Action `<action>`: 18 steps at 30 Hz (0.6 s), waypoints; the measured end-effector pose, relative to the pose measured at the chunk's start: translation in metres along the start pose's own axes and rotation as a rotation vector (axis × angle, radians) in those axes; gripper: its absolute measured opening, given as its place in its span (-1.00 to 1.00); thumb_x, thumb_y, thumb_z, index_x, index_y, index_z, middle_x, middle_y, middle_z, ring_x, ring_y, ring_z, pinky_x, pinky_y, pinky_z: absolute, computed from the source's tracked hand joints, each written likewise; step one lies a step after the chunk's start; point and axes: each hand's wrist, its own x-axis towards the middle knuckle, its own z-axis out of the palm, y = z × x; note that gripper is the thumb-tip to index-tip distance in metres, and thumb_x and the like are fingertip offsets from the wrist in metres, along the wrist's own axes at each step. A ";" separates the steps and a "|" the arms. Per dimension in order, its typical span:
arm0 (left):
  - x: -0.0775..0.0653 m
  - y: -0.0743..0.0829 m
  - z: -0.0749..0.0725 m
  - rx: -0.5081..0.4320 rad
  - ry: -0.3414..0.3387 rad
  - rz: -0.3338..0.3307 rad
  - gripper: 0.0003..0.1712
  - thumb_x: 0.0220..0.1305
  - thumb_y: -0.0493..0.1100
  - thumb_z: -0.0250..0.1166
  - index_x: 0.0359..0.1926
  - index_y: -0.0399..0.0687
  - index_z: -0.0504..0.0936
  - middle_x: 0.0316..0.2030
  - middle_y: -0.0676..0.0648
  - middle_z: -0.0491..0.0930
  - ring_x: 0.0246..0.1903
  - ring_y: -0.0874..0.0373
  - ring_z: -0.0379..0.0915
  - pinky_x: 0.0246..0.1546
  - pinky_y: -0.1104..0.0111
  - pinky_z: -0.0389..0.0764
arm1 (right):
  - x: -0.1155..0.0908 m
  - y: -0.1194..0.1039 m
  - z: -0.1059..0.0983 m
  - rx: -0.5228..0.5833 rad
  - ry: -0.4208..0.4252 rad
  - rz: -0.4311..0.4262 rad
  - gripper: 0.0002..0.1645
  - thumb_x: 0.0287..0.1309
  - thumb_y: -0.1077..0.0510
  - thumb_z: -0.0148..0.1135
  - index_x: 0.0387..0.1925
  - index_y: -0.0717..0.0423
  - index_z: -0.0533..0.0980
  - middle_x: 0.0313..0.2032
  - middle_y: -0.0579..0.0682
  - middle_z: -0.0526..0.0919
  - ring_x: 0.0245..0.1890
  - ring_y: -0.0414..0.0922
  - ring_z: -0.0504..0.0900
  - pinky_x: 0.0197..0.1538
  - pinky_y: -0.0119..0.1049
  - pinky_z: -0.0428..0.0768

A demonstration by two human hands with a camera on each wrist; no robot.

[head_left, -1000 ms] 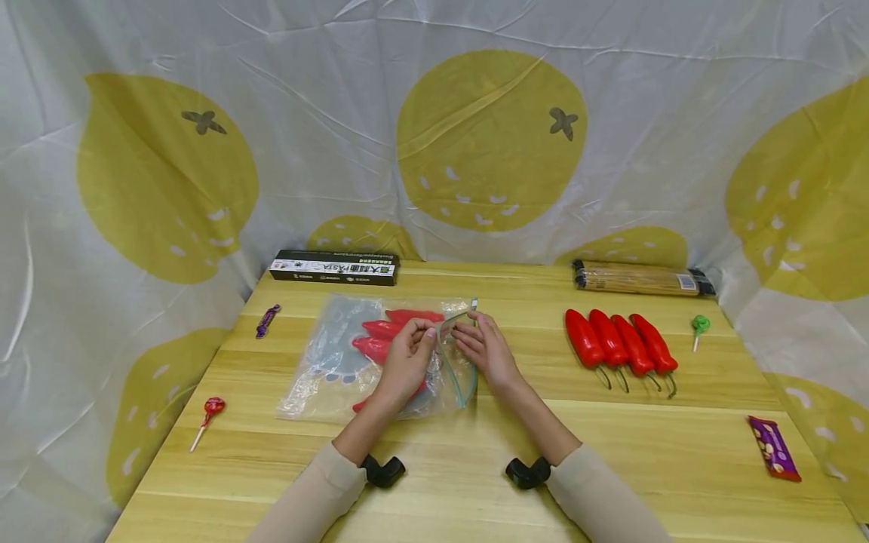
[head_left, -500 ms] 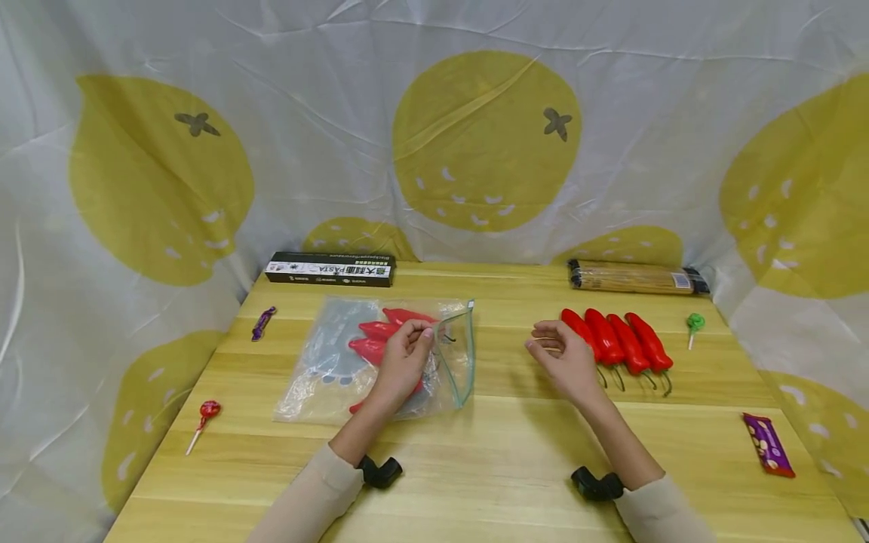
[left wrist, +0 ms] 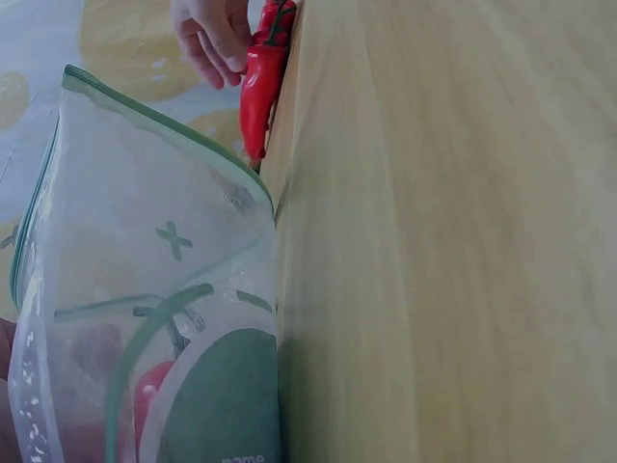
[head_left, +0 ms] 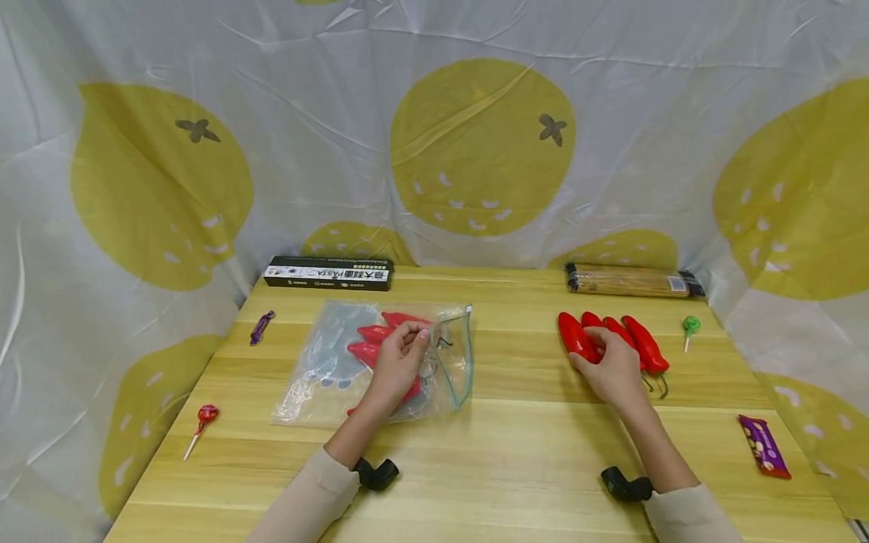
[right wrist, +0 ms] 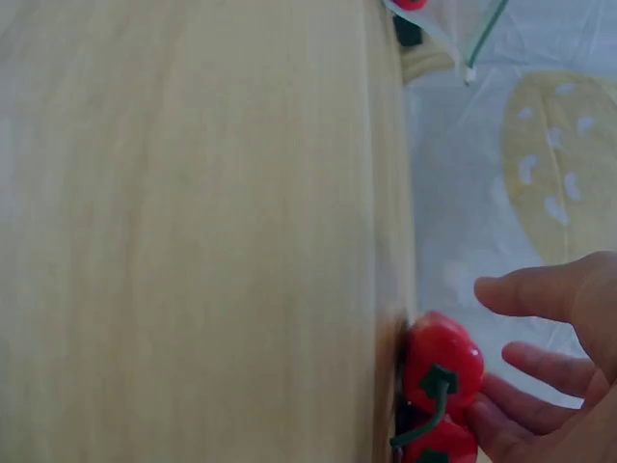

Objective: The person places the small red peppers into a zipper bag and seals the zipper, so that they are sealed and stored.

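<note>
My left hand point(head_left: 399, 360) pinches the upper layer of a clear zip bag point(head_left: 308, 392) near its mouth, raising it so that the green-edged opening gapes. Several red peppers point(head_left: 366, 352) lie inside the bag; the hand and forearm cover part of them. In the left wrist view the bag's mouth point(left wrist: 169, 125) stands wide. My right hand point(head_left: 616, 371) is over a row of loose red chili peppers point(head_left: 575, 335) to the right, its thumb and fingers spread apart. The right wrist view has its fingers beside the end pepper point(right wrist: 443, 362); whether they touch it I cannot tell.
At the back stand a black pasta box point(head_left: 328, 274) and a wrapped bundle of sticks point(head_left: 627, 280). A purple candy point(head_left: 262, 328) and red lollipop point(head_left: 201, 424) lie left; a green lollipop point(head_left: 690, 326) and purple snack packet point(head_left: 763, 446) lie right. A patterned cloth point(head_left: 475, 30) encloses the table.
My right hand has left the bag's mouth and travelled right to the loose peppers. The left hand has stayed on the bag, keeping its upper layer raised.
</note>
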 end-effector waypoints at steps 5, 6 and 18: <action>-0.002 -0.002 0.001 -0.040 -0.046 0.014 -0.78 0.39 -0.05 0.20 -0.07 -0.06 0.57 -0.14 -0.13 0.64 -0.19 0.15 0.54 -0.19 0.37 0.61 | 0.002 0.001 0.006 -0.039 -0.056 -0.031 -0.40 0.06 0.18 0.39 0.16 0.18 0.46 0.08 0.24 0.57 0.09 0.19 0.50 0.10 0.13 0.47; -0.001 -0.004 0.001 -0.050 -0.056 0.017 -0.78 0.39 -0.06 0.20 -0.08 -0.08 0.56 -0.14 -0.14 0.64 -0.19 0.15 0.55 -0.19 0.37 0.60 | 0.003 0.001 0.007 -0.039 -0.067 -0.039 -0.41 0.05 0.20 0.39 0.16 0.17 0.46 0.09 0.23 0.57 0.10 0.18 0.50 0.11 0.12 0.48; 0.001 0.001 0.004 -0.068 -0.061 0.000 -0.70 0.42 -0.04 0.15 -0.01 -0.15 0.54 -0.10 -0.18 0.65 -0.12 0.12 0.60 -0.23 0.43 0.57 | 0.001 -0.006 0.019 -0.031 -0.160 -0.122 -0.30 -0.08 0.24 0.50 0.16 0.11 0.45 0.11 0.18 0.48 -0.02 0.14 0.52 -0.03 0.00 0.55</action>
